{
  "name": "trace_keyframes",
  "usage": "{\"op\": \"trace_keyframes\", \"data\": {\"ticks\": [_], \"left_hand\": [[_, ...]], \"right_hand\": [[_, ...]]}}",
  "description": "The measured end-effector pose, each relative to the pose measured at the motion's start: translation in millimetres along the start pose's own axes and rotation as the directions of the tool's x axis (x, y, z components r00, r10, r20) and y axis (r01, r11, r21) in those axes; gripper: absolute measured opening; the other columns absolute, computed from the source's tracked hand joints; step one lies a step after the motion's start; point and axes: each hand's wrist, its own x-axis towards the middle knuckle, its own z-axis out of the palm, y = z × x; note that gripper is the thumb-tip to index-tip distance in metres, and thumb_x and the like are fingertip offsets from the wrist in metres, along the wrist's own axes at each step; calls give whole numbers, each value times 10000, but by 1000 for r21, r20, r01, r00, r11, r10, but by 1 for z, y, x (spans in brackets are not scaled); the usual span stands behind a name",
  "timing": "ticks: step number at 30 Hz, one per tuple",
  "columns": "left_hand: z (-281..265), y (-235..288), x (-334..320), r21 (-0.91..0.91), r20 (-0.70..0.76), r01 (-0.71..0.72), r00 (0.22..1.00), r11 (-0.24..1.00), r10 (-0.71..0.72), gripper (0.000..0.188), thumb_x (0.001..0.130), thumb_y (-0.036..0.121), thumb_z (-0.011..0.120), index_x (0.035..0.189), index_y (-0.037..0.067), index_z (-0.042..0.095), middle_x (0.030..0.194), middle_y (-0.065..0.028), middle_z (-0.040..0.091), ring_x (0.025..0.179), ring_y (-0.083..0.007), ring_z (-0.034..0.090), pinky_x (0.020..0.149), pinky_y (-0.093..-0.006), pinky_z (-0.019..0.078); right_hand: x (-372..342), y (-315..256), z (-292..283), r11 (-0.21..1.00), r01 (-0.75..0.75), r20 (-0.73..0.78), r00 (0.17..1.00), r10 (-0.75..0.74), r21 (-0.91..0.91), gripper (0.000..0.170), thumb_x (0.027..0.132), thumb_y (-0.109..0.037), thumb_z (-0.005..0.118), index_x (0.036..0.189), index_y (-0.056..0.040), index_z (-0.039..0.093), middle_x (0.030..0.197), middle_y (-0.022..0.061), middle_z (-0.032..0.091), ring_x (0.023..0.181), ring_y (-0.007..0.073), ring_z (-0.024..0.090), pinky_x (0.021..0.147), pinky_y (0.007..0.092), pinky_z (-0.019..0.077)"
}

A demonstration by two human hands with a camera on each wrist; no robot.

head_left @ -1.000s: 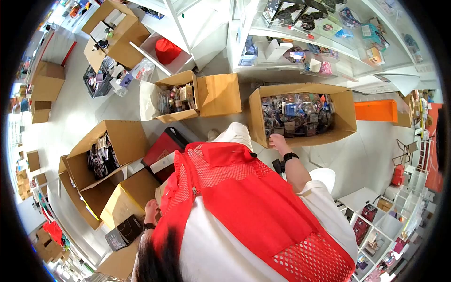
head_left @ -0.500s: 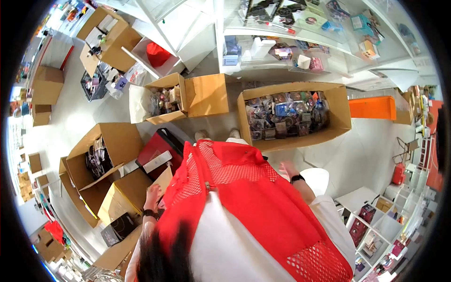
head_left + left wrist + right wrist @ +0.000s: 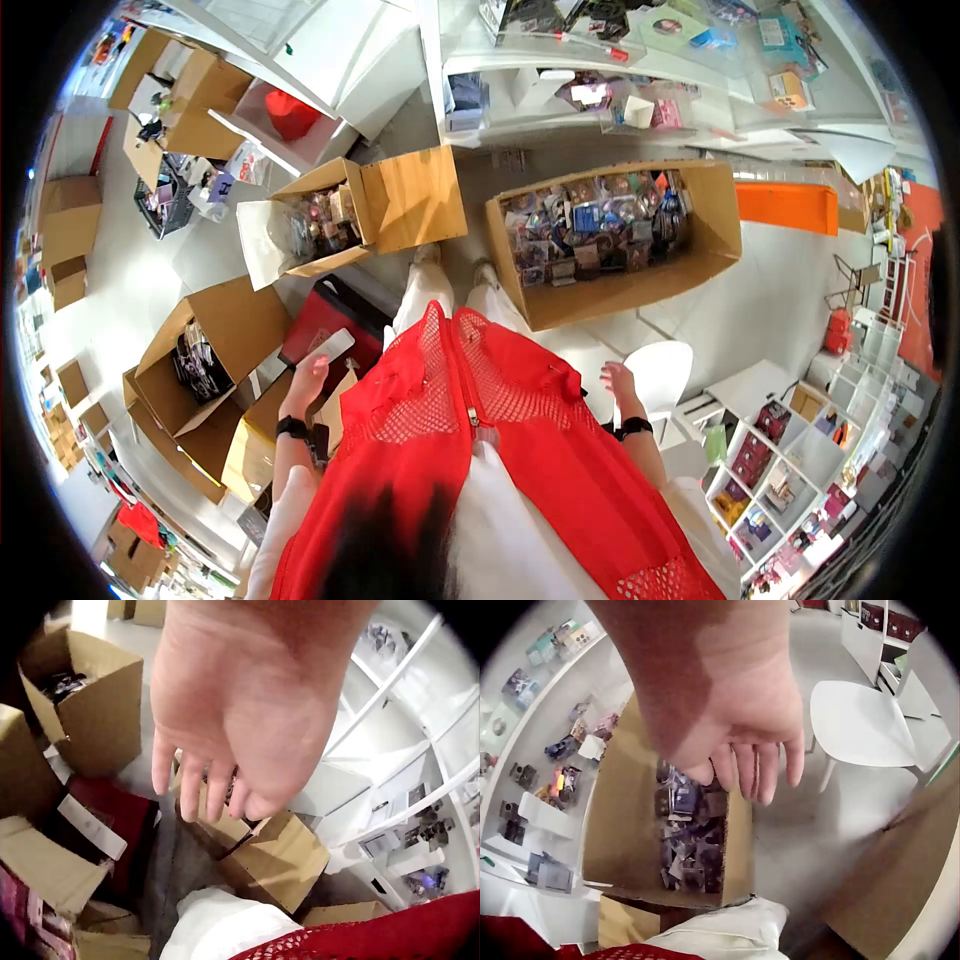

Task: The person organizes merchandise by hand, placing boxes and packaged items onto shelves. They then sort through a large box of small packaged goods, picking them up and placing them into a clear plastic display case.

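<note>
Both hands hang free at the person's sides. The left hand (image 3: 304, 384) is over the red and black case (image 3: 338, 318) and a white strip lying on it; in the left wrist view its loosely extended fingers (image 3: 191, 787) hold nothing. On the other side, the right hand (image 3: 620, 383) hangs beside a white chair (image 3: 660, 373), with empty, relaxed fingers (image 3: 766, 769). A large cardboard box (image 3: 712, 205) full of small packaged goods stands in front of the right hand. A smaller box (image 3: 355, 203) with mixed small items is ahead on the left, its brown flap folded out.
More open cartons (image 3: 235, 330) crowd the left side, one with dark packets inside. White shelves (image 3: 480, 140) with goods run along the front, and an orange bin (image 3: 787, 208) stands beyond the large box. A white cube shelf (image 3: 765, 460) is at the right.
The person has straightened up and both legs now show. The right hand has drawn back from the large box's rim to the chair's side. The left hand has moved forward over the case.
</note>
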Motion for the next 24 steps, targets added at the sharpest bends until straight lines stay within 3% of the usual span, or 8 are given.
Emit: {"op": "trace_keyframes", "data": {"ticks": [4, 8, 11, 12, 15, 17, 20, 24], "left_hand": [[-58, 28, 32, -28, 13, 2, 1000, 1000, -2, 245, 856, 102, 468, 1091, 39, 498, 1033, -70, 558, 920, -159, 520, 771, -282, 414], [-93, -8, 67, -181, -200, -194, 967, 964, 157, 239, 834, 91, 480, 1061, 28, 518, 1024, -113, 577, 916, -202, 554, 766, -287, 435], [-114, 1, 55, -139, -135, -43, 991, 989, 23, 252, 839, 102, 476, 1078, 30, 508, 1033, -111, 574, 931, -204, 548, 776, -289, 431], [-118, -3, 54, 34, -135, -44, 990, 998, 49, 261, 842, 111, 471, 1087, 28, 502, 1037, -108, 572, 933, -206, 546, 781, -293, 431], [-120, -16, 64, -184, -23, -4, 1000, 983, 0, 252, 837, 120, 475, 1066, 21, 515, 1026, -110, 575, 930, -212, 548, 783, -299, 434], [-121, -24, 83, -68, -12, -79, 997, 995, 78, 250, 829, 123, 482, 1051, 14, 523, 1000, -116, 585, 923, -218, 554, 779, -302, 440], [-132, 28, 87, 108, -58, -132, 989, 985, 139, 258, 827, 112, 476, 1062, 13, 517, 1009, -121, 585, 927, -224, 557, 782, -306, 443], [-144, 32, 108, 96, -80, -160, 983, 982, 168, 250, 827, 104, 473, 1055, 14, 519, 1018, -127, 581, 920, -224, 562, 785, -303, 442]], "right_hand": [[-15, -28, 52, 997, 31, -17, 999, -30, 64, 294, 803, -266, 472, 1042, -101, 520, 951, 47, 593, 802, 165, 579, 664, 324, 413], [-16, -43, 111, 1000, -12, 87, 996, 11, 6, 305, 814, -284, 474, 1057, -105, 521, 980, 42, 587, 828, 178, 578, 685, 335, 413], [-33, -62, 150, 998, 29, 133, 991, -23, -50, 307, 824, -282, 464, 1063, -98, 522, 978, 39, 586, 832, 172, 574, 693, 322, 416], [-37, -70, 158, 998, 51, 147, 988, -44, -42, 306, 827, -278, 460, 1064, -95, 522, 977, 39, 585, 836, 170, 572, 695, 317, 416], [-43, -79, 168, 998, 69, 103, 992, -69, 11, 302, 829, -266, 460, 1064, -87, 522, 980, 41, 582, 851, 165, 564, 699, 307, 416], [-44, -83, 168, 999, 25, 59, 998, -27, 32, 293, 825, -249, 464, 1061, -88, 525, 985, 41, 580, 844, 163, 557, 698, 305, 413], [-30, -54, 159, 999, -39, 21, 999, 39, 32, 277, 821, -246, 467, 1043, -96, 534, 973, 37, 583, 823, 153, 553, 680, 305, 410], [-17, -28, 147, 996, -9, -7, 1000, 10, 89, 264, 827, -241, 471, 1039, -100, 541, 970, 33, 585, 807, 152, 560, 661, 295, 412]]}}
